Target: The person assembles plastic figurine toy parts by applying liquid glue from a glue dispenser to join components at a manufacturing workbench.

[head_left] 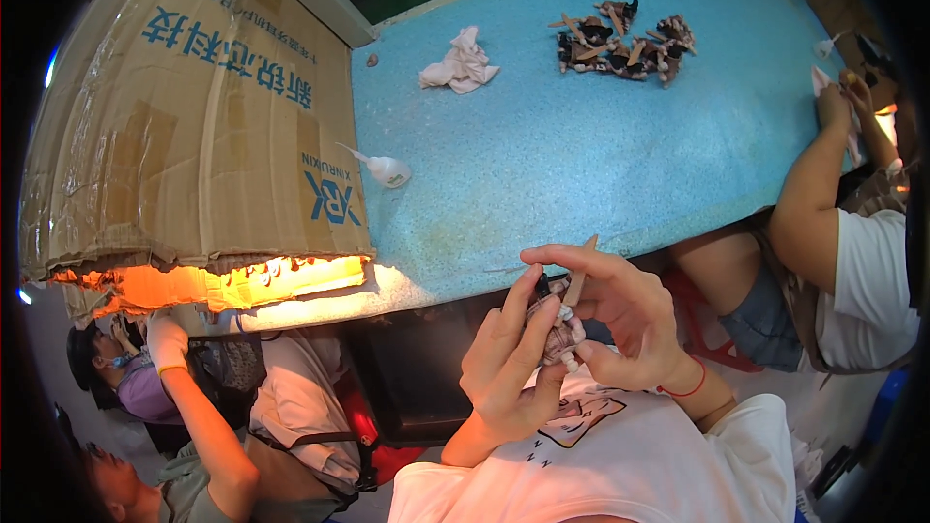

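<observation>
In front of my chest, both hands hold a small brownish figurine (561, 340) with pale knobby ends and a dark part on top. A flat wooden-coloured piece (578, 281) sticks up from it. My left hand (506, 363) pinches the figurine from the left with bent fingers. My right hand (635, 320) curls round its other side, the thumb low against it and the index finger arched over the top. The fingers cover much of it. Far back on the blue table lies a cluster of similar figurines (620, 46) in brown, black and pale tones.
The blue table (581, 155) bears a crumpled white cloth (461, 62) and a white nozzle bottle (387, 170). A large cardboard sheet (184, 126) encloses an orange-lit area at left. A dark bin (412, 378) stands below the edge. Co-workers sit left and right.
</observation>
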Motion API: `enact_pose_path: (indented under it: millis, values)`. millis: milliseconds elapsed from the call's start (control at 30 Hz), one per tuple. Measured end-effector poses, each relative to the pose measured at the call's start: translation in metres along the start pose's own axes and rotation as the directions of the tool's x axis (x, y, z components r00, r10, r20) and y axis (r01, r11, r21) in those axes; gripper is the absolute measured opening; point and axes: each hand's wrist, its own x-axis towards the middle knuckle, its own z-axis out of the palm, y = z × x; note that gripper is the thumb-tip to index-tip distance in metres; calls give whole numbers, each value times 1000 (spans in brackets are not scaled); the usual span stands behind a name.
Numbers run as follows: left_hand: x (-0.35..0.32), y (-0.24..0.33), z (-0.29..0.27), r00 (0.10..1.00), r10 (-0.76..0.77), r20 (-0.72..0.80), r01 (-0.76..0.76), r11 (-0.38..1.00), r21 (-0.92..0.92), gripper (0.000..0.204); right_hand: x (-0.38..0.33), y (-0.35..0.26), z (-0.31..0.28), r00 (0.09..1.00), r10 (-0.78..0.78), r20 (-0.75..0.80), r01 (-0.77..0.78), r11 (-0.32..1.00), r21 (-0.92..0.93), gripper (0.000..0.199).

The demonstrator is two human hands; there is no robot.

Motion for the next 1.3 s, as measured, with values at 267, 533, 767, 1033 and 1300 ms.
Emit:
enact_pose_path:
  millis: [267, 533, 767, 1033, 1300]
  values:
    - [4, 1, -1, 1000, 20, 16, -20, 1000, 10, 60, 0, 6, -1, 999, -50, -16, 50, 998, 29, 61]
    - [2, 0, -8, 999, -4, 40, 3, 1000, 27, 55, 0, -3, -1, 992, 124, 24, -126, 978, 167, 60]
    - [-1, 4, -12, 997, -34, 65, 26, 993, 115, 52, -1, -4, 4, 982, 189, -24, -180, 963, 200, 58]
    - [1, 8, -12, 996, -33, 78, 27, 996, 82, 52, -2, 2, 6, 983, 176, -52, -163, 969, 185, 57]
    - [-1, 4, -10, 996, -58, 71, 62, 996, -66, 51, -4, -3, 6, 993, 115, -32, -114, 993, 19, 60]
